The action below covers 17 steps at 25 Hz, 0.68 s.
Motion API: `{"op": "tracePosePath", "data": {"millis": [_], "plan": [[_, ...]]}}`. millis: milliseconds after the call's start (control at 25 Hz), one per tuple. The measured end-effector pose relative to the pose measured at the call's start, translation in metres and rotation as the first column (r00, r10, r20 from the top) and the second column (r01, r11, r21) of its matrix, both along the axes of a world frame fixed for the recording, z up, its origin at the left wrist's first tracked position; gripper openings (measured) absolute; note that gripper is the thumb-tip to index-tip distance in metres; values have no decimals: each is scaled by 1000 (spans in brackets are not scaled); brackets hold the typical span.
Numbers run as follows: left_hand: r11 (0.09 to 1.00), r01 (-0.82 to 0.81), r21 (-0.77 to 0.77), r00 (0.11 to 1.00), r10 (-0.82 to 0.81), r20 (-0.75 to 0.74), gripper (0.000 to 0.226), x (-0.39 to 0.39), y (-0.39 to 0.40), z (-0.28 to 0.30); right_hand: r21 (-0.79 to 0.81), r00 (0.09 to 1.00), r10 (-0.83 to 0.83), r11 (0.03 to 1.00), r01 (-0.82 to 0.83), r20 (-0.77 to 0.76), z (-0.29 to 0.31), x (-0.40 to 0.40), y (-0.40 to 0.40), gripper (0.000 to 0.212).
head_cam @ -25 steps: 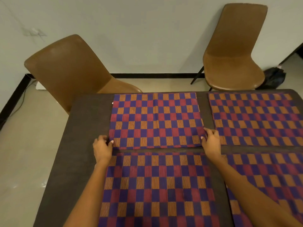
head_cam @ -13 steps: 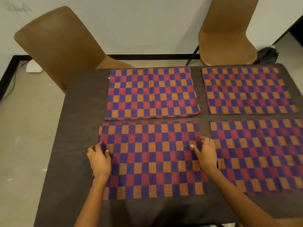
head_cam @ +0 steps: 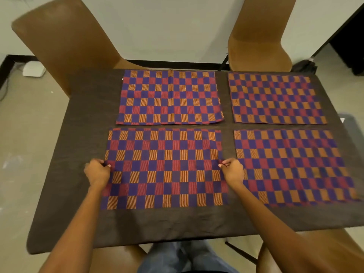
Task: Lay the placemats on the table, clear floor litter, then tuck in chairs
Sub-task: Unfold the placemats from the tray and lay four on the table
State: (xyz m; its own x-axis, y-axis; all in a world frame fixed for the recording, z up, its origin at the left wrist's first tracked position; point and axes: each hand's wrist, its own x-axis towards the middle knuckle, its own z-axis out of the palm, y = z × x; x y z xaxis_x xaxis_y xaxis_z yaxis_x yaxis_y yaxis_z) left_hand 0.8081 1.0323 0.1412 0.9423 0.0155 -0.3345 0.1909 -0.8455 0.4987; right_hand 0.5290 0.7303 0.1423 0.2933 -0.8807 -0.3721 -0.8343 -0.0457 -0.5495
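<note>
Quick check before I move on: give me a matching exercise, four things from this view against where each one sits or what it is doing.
Things:
1. left hand
2. right hand
3. near-left checked cloth placemat
4. left brown moulded chair

States:
A. pinches the mat's right edge
B. stands at the table's far-left corner
C. pinches the mat's left edge
D. lies flat, held at both side edges

Pairs: 1-C, 2-A, 3-D, 4-B

Four woven placemats point(head_cam: 165, 168) show purple, red and orange checks on the dark brown table point(head_cam: 82, 123); behind it, tan-brown moulded chairs point(head_cam: 65, 38).
</note>
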Motion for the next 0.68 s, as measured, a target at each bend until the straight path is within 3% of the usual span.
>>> {"op": "tracePosePath", "data": {"millis": [200,360,680], "plan": [[999,0,41,1000,0,1,32,-7,-9,1,50,1000,20,999,-21,21,1,-18,10,36],[997,53,62,998,-52,-19,31,-15,-10,6,17,998,-7,1000,6,70,-4,-29,11,20],[980,179,89,984,-181,10,31,-35,-2,13,-16,990,-26,999,28,140,-3,-39,10,9]]}}
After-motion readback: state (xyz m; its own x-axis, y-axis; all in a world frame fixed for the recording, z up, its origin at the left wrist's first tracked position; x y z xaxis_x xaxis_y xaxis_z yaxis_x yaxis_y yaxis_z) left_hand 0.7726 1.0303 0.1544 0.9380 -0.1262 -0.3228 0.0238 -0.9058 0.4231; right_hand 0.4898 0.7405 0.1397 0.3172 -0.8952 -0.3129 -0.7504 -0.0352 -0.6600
